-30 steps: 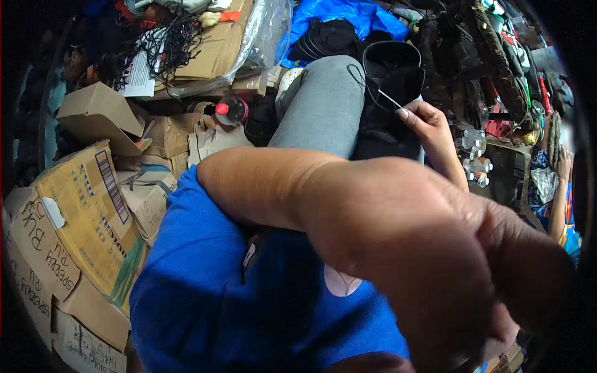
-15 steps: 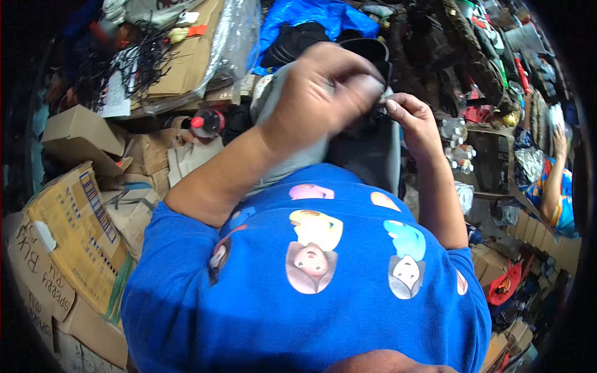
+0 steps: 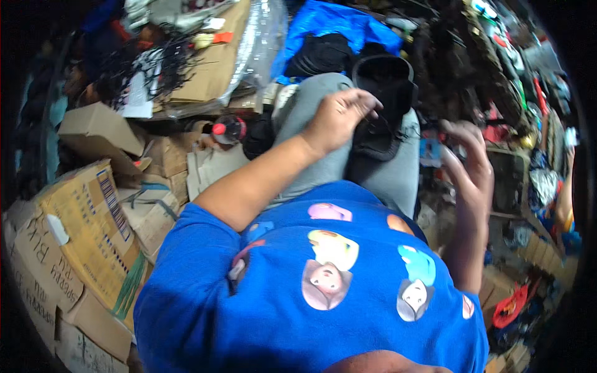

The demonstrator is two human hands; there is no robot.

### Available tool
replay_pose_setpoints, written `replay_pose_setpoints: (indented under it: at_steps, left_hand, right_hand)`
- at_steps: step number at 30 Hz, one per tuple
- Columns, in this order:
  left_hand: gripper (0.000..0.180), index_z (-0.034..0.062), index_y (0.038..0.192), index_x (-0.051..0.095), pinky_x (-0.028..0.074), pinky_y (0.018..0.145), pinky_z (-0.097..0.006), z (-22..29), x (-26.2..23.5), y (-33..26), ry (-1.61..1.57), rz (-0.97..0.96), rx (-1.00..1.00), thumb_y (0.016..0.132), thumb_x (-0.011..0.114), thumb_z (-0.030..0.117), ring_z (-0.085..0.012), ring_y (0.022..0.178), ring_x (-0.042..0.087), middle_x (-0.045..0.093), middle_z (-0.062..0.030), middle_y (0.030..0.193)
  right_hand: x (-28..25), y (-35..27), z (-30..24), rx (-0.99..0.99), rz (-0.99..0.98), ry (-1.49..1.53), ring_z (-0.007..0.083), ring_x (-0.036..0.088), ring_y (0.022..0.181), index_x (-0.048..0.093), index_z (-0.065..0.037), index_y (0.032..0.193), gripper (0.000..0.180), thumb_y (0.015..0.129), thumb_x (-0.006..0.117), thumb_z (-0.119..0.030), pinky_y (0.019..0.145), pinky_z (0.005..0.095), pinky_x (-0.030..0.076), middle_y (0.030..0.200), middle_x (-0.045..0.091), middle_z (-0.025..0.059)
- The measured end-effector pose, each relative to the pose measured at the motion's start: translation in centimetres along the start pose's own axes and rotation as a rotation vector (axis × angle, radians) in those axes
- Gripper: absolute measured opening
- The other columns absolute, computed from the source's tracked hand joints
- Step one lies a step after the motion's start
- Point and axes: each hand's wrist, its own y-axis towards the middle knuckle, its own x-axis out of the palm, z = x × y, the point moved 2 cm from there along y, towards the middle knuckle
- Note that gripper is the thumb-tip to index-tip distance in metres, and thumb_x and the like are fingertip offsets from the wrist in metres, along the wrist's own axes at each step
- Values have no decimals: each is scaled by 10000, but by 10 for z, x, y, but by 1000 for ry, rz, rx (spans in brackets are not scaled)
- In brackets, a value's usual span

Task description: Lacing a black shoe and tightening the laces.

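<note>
On my grey-trousered lap lies a black shoe-shaped piece (image 3: pixel 377 138), its rounded rim towards the blue plastic. Thin dark strands show at its right side. My left hand (image 3: pixel 339 121) hovers over its left edge, thumb and fingers pinched together. Whatever may be between those fingertips is too small to make out. Off to the right of my lap, my right hand (image 3: pixel 471 158) is raised and blurred, thumb and fingers apart with nothing seen in them. A stack of black pieces (image 3: pixel 320 55) rests on a blue plastic sheet (image 3: pixel 311 22) beyond my knees.
Cardboard boxes (image 3: pixel 87 224) crowd my left side, with a red-capped dark bottle (image 3: pixel 230 129) nearby. Flat cardboard (image 3: pixel 214 56) and tangled black strips (image 3: pixel 165 74) lie far left. Clutter lines the right, including a red basket-like item (image 3: pixel 510 308). Another person's arm (image 3: pixel 564 193) shows at the right edge.
My hands were close together, fingertips meeting above the black piece. They have parted: the left is lower over the lap, the right has swung right and its fingers have spread.
</note>
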Motion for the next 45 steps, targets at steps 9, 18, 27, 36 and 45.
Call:
replay_pose_setpoints:
  at_steps: [9,18,27,36,45]
  left_hand:
    - [239,-14,954,662,476,744,-245,0,10,6,123,-53,-7,940,551,197,-99,788,605,664,-58,851]
    - [211,-15,961,664,486,738,-241,-1,5,5,188,-69,-2,931,567,169,-101,791,613,670,-57,853]
    - [209,-9,946,670,485,727,-238,-4,2,5,228,-53,31,925,576,176,-96,780,611,671,-54,837]
    - [180,8,899,680,496,657,-272,-5,4,3,183,4,70,898,585,161,-130,712,643,678,-85,773]
    - [216,-7,930,667,484,700,-235,-7,3,4,198,-42,33,930,567,185,-91,756,613,665,-51,829]
  right_hand:
    - [-12,-13,-127,-347,-586,1335,99,420,440,524,-315,1301,388,980,421,-122,525,279,390,611,552,39]
    - [-11,-12,-114,-185,-912,1516,171,518,499,525,-200,1180,224,969,457,-163,578,345,461,705,603,122]
    - [-15,-8,-110,-79,-1253,1588,250,607,555,501,-92,1081,153,969,457,-187,631,418,524,801,641,214]
    - [-12,-12,-135,-378,-554,1334,72,362,425,604,-367,1182,305,880,615,-412,543,254,313,589,501,14]
    - [-29,-13,-125,-667,-604,966,89,548,439,624,-90,679,217,874,530,-83,477,234,437,580,641,104]
